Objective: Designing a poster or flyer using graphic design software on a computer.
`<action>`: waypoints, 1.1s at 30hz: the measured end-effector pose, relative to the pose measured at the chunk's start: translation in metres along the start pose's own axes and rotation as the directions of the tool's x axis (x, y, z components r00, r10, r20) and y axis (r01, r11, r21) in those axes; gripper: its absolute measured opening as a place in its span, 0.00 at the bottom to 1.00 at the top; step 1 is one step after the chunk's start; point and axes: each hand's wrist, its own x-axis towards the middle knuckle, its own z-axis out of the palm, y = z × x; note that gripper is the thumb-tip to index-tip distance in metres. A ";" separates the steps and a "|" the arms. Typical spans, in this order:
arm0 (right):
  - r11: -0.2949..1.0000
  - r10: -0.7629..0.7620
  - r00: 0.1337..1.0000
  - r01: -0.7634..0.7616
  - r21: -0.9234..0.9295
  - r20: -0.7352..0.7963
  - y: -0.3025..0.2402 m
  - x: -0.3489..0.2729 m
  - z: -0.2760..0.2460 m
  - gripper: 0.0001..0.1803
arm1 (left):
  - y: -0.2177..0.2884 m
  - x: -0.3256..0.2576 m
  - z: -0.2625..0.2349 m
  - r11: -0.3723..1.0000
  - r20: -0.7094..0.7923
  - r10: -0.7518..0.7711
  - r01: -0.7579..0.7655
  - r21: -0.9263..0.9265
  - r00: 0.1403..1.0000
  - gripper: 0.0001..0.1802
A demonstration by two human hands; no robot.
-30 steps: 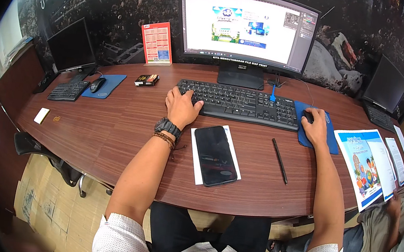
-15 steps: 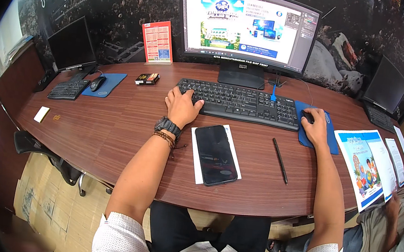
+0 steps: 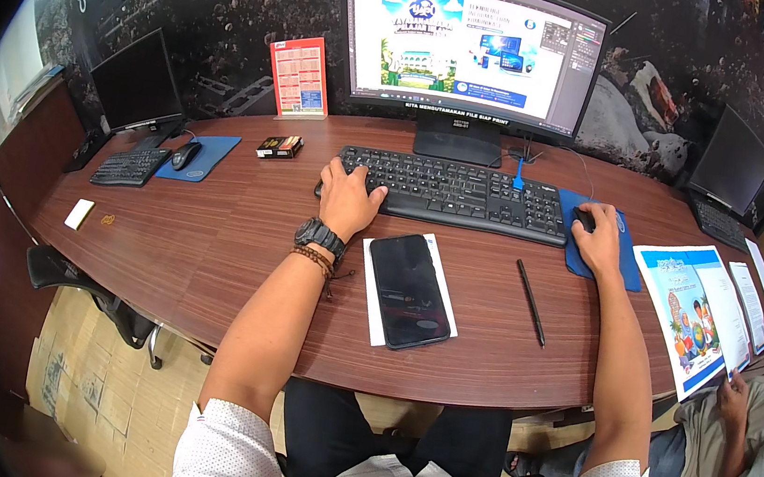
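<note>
My left hand (image 3: 347, 199) rests with spread fingers on the left end of a black keyboard (image 3: 462, 194); a dark watch and bead bracelet sit on its wrist. My right hand (image 3: 599, 242) covers a black mouse (image 3: 584, 220) on a blue mouse pad (image 3: 625, 268). Behind the keyboard stands a curved monitor (image 3: 469, 51) showing a design program with a colourful poster layout. A black phone (image 3: 408, 290) lies face up on a white sheet between my arms. A black pen (image 3: 530, 302) lies to its right.
The curved wooden desk (image 3: 212, 238) also holds a second keyboard (image 3: 129, 166), mouse and small monitor (image 3: 132, 83) at far left, a red card stand (image 3: 299, 76), a small dark box (image 3: 279, 146), printed colour sheets (image 3: 689, 316) at right. Another person (image 3: 737, 430) sits at lower right.
The picture on the monitor has shifted: the poster layout now shows larger and further left. My hands stay on the keyboard and mouse.
</note>
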 end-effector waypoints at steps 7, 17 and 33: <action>1.000 0.010 1.000 -0.011 0.013 0.020 -0.001 0.000 -0.001 0.18 | 0.001 -0.001 -0.003 1.000 0.013 -0.020 0.020 0.017 1.000 0.27; 1.000 0.023 1.000 -0.023 -0.009 0.021 -0.001 0.000 -0.001 0.18 | 0.000 0.000 -0.001 1.000 0.011 -0.021 0.020 0.021 1.000 0.28; 0.999 0.031 0.999 -0.030 -0.024 0.024 0.000 0.000 0.000 0.18 | -0.001 0.001 -0.001 0.998 0.040 -0.046 0.044 0.035 0.998 0.31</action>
